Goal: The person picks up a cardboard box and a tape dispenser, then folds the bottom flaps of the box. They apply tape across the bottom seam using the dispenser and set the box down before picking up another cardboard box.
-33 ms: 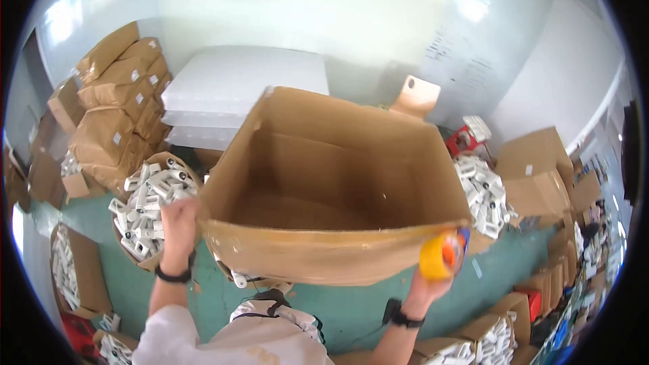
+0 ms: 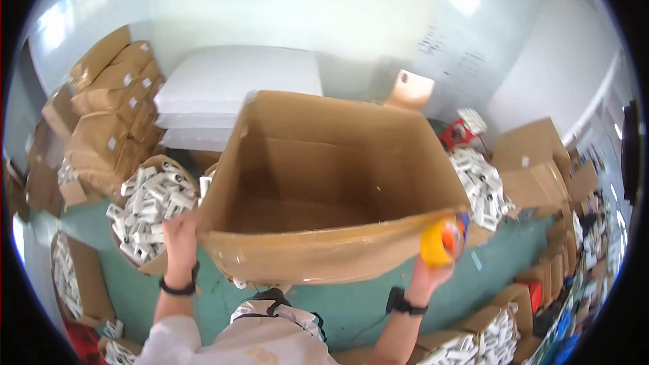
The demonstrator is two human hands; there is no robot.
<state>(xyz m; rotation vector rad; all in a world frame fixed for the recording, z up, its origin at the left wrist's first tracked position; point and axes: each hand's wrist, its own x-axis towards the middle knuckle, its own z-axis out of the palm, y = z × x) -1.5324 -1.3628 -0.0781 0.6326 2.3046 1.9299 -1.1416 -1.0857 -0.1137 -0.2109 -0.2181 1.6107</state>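
Observation:
In front of me is a large brown cardboard box (image 2: 324,253), its open top facing me and its inside showing bare cardboard. Shiny clear tape runs along its near side. My left hand (image 2: 180,238) is closed at the near left edge of the box and seems to grip it; the fingertips are partly hidden. At the near right corner, my right hand (image 2: 430,274) is wrapped round a yellow tape roll (image 2: 435,243) with an orange core and a blue part beyond it. The tape roll is close against the box rim.
Cartons of white plastic parts stand left (image 2: 152,206) and right (image 2: 478,186) of the box, and more (image 2: 499,338) at the lower right. Wrapped brown packages (image 2: 101,138) are piled far left. A stack of white sheets (image 2: 236,81) lies behind the box. The floor (image 2: 338,314) is green.
The view has shifted slightly, so the box and background sit a little further left. My left hand appears slightly lower in the picture. Both hands keep their hold.

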